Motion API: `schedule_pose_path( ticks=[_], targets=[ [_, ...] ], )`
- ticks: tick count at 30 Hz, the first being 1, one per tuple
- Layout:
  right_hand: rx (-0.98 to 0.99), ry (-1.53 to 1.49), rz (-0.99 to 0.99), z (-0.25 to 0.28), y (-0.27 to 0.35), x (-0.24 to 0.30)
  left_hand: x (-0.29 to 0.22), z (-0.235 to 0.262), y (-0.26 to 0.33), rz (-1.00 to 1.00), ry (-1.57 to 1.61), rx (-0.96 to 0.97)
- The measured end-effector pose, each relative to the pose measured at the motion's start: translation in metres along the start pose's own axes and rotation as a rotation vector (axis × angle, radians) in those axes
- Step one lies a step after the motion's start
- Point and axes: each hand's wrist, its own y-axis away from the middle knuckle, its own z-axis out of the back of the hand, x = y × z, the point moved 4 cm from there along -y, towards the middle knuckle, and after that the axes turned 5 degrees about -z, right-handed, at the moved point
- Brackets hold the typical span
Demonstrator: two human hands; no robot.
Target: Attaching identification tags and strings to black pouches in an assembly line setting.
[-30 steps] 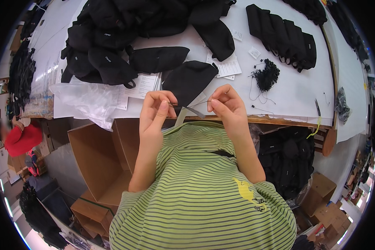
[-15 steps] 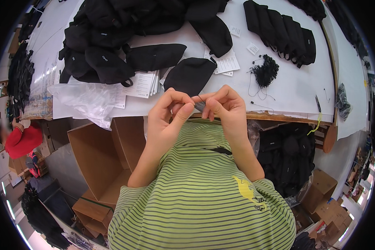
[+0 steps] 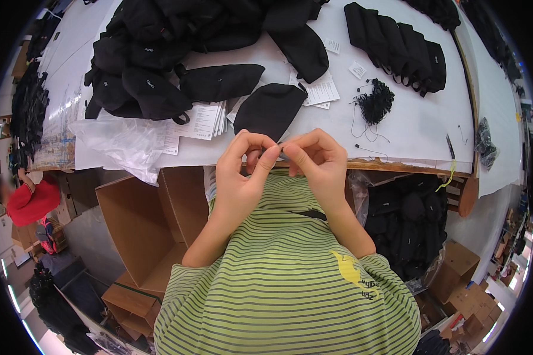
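My left hand [image 3: 243,168] and my right hand [image 3: 321,164] meet at the table's near edge, thumbs and forefingers pinched together. Between their fingertips is a thin black string [image 3: 280,147], mostly hidden by the fingers. Just beyond them lies a flat black fabric pouch [image 3: 270,108] with a small loop at its upper right corner. A tangled bundle of black strings [image 3: 374,102] with small dark ends rests to the right, a few strands trailing from it. White printed cards [image 3: 202,121] are stacked left of the pouch.
Black pouches [image 3: 154,53] are heaped at the far left, and a row of them [image 3: 397,50] lies far right. Clear plastic [image 3: 121,142] hangs over the front edge. Snips [image 3: 450,147] with a yellow tie lie right. An open cardboard box [image 3: 139,222] stands below; a person in red [image 3: 34,198] is left.
My fingertips have come closer together, and the string that showed between them is now mostly covered. My right hand has shifted slightly down and left.
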Motion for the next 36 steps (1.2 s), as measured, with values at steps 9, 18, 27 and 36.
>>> schedule_pose_path(
  ticks=[9,18,27,36],
  targets=[
    [0.339,0.095,0.142,0.002,0.009,0.018,-0.006,0.009,-0.009,0.066,0.133,0.339],
    [0.259,-0.225,0.047,0.016,-0.012,0.011,0.001,-0.018,-0.068,-0.097,0.028,0.739],
    [0.042,-0.249,0.094,0.047,-0.012,0.027,0.041,-0.049,-0.102,-0.163,-0.805,1.226],
    [-0.217,-0.278,0.23,0.095,-0.011,0.037,0.023,-0.033,-0.126,-0.743,-1.017,0.745]
  ],
)
